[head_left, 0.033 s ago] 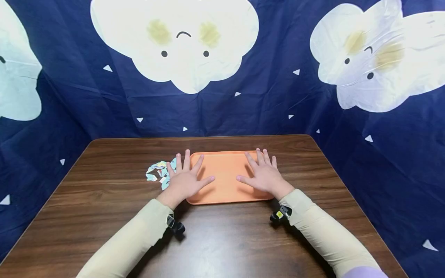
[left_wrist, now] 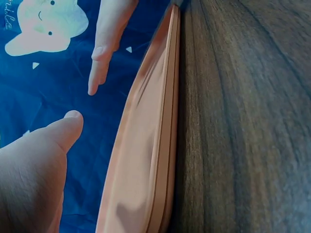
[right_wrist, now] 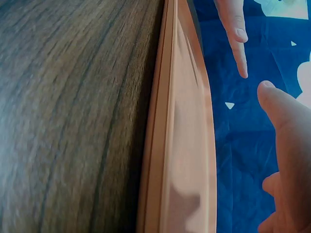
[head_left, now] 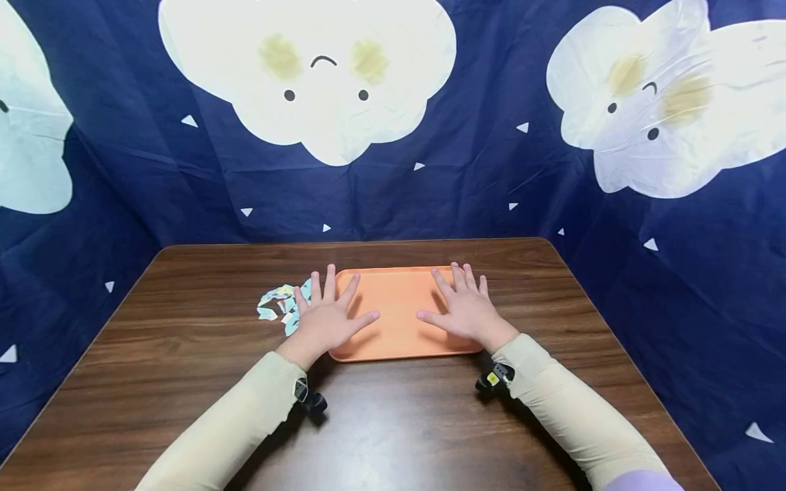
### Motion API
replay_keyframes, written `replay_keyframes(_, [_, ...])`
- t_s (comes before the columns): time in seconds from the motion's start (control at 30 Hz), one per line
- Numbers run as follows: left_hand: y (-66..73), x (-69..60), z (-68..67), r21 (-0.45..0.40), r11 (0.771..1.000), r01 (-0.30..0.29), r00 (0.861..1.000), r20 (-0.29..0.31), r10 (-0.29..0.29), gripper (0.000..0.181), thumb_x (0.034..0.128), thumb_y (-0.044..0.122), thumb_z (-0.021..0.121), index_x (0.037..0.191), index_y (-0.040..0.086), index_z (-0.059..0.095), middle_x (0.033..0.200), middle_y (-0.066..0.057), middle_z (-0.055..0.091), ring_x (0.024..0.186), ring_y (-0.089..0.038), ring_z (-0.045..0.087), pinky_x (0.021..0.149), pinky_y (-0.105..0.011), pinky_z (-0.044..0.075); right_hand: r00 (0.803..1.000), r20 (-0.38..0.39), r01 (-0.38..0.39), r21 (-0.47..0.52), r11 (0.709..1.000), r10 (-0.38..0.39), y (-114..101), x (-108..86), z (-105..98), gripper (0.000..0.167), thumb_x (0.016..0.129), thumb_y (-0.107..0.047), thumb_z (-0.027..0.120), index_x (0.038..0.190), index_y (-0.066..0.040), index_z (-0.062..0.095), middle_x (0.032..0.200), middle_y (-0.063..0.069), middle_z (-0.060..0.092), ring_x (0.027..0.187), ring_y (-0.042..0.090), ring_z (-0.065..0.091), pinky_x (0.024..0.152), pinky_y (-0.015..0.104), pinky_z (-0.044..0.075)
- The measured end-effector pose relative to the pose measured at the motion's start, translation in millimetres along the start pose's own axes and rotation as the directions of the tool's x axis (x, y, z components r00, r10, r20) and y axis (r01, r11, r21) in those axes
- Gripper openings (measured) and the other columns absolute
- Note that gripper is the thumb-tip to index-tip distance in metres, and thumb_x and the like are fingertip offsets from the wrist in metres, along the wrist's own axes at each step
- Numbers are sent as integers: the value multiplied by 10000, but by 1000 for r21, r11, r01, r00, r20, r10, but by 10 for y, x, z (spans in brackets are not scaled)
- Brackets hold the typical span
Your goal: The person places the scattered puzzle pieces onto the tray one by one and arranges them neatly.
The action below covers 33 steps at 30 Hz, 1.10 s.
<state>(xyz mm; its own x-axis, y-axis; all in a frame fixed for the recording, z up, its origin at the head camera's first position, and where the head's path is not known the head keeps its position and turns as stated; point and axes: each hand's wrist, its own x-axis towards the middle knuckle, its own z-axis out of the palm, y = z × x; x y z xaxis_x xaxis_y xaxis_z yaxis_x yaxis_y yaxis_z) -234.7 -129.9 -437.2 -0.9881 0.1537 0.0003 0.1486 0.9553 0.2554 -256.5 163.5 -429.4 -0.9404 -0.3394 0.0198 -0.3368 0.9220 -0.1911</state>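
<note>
Maybe just getting ready | left hand (head_left: 325, 322) and right hand (head_left: 470, 313) hang over the tray (head_left: 393, 303), spread wide apart, holding nothing | tray lies on tabletop (head_left: 184, 327), scraps (head_left: 292, 321) just left | to grab, they probably must drop and curl

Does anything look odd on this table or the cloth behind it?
Yes: the middle cloud on the blue cloth looks upside down, its mouth above its eyes. Otherwise, pale-blue pieces lie jumbled beside the orange tray, partly hidden by the left hand.
</note>
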Motion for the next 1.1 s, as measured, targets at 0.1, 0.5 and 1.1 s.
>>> replay_keyframes(0.1, [-5,23,-9,-1,1000,-4,1000,0,4,977,864,837,423,1632,306,134,1669,-167,-155,1496,-473,-162,1062,-732,-193,1000,-7,-7,10,1000,7,19,3,-6,1056,834,-876,401,1634,-229,162,1664,242,42,1526,441,-34,1151,700,34])
replay_keyframes(0.5, [-35,-143,217,-47,999,2,998,56,1,1100,799,879,469,1636,248,137,1678,-201,-40,1527,-449,-48,1125,-711,-80,995,40,-102,179,979,97,279,-140,188,1180,807,-847,515,1628,-94,128,1669,225,78,1529,441,44,1142,711,78])
replay_keyframes(1.1, [-127,-65,341,-28,993,-114,992,43,116,1153,798,848,519,1619,107,192,1636,-320,-3,1524,-455,62,1206,-571,125,994,-104,-9,249,968,36,494,-128,489,1090,886,-719,547,1599,10,161,1656,264,89,1535,393,99,1211,538,149])
